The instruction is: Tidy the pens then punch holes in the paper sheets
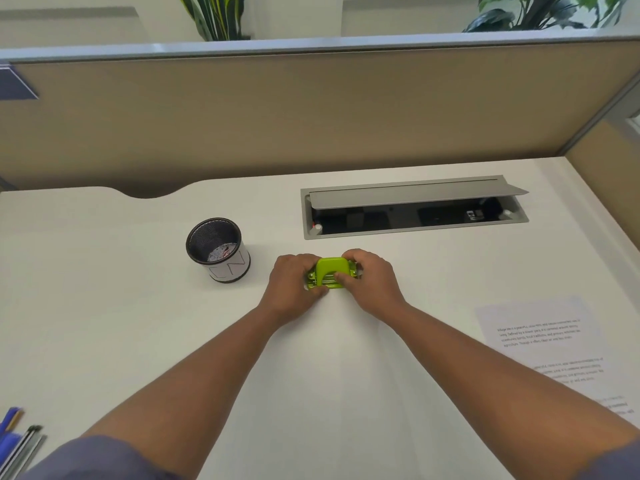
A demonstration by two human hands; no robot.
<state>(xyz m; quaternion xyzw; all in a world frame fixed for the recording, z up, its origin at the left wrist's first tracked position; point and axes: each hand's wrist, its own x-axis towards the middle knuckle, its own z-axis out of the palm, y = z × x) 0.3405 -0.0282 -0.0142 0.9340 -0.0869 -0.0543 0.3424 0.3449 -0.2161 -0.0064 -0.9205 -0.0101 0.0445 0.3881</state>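
A lime-green hole punch (331, 270) stands on the white desk (104, 306), at the far edge of a white paper sheet (346, 375) that lies between my forearms. My left hand (293, 284) grips the punch's left side, fingers curled round it. My right hand (370, 280) grips its right side, thumb on the front. A black mesh pen cup (217, 249) stands upright to the left, with no pens in it. Several pens (17, 441) lie at the bottom left corner. Printed paper sheets (550, 337) lie at the right.
An open grey cable hatch (414, 209) is sunk into the desk behind the punch. A beige partition wall (311, 116) closes the back, and another stands on the right. Plants rise behind the partition.
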